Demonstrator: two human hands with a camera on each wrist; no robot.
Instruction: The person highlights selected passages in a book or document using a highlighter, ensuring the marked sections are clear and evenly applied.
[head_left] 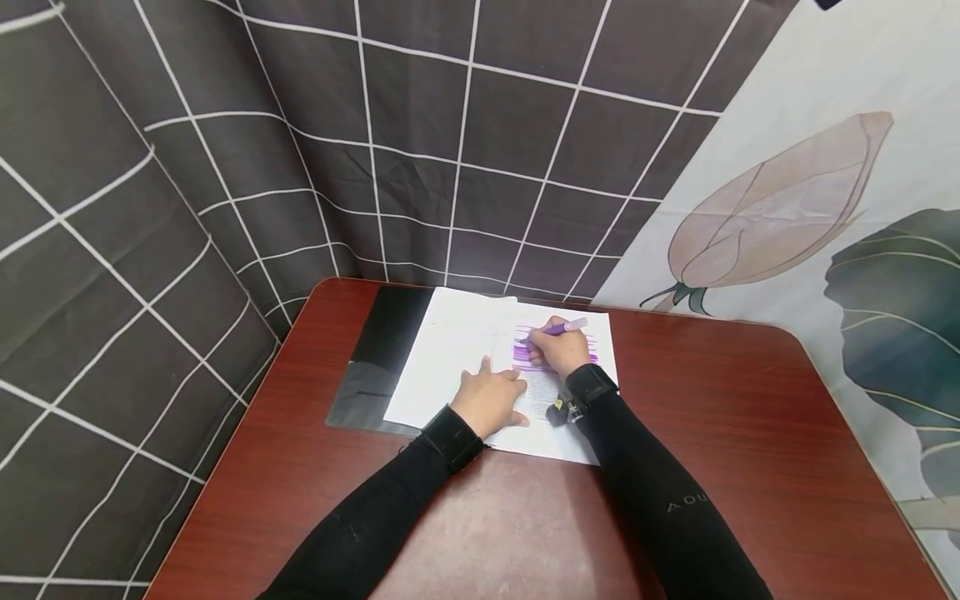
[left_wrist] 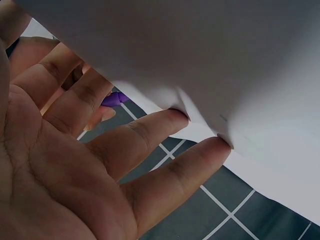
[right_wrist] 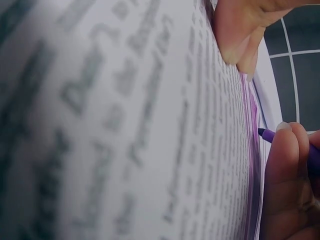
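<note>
Right hand (head_left: 557, 348) pinches a purple highlighter (head_left: 561, 327) betw thumb + fingers; pen body angles up-right toward the desk's far edge, tip down on the printed sheet (head_left: 573, 417). Right wrist view: fingers (right_wrist: 282, 165) curled round the purple barrel, dark tip at the paper, purple streaks along the text lines next to it. Several lines in the upper part of the sheet already marked purple, just under and right of the hand.

Left hand (head_left: 491, 400) lies flat on the paper, fingers spread + straight, palm down, pressing the page; holds nothing. It sits just left of the right hand, fingertips close to it, can't tell if touching. Left wrist view: fingers (left_wrist: 150, 140) splayed, two tips against the white paper, bit of purple pen seen past them.

Printed sheet lies w/ a second white sheet (head_left: 450, 350) beside it on the left, both near the far edge of the desk (head_left: 750, 433), about mid-width, slightly left of centre. Whether the two sheets are joined: can't tell. Under them a dark mat/folder (head_left: 375, 367) sticks out toward the far-left corner. Desk top is reddish-brown wood look, rounded corners.

Both arms in black sleeves w/ black wrist straps (head_left: 592, 385). Behind the desk: dark grid-pattern cloth (head_left: 225, 167) left + centre, flower-print cloth (head_left: 825, 208) right.
</note>
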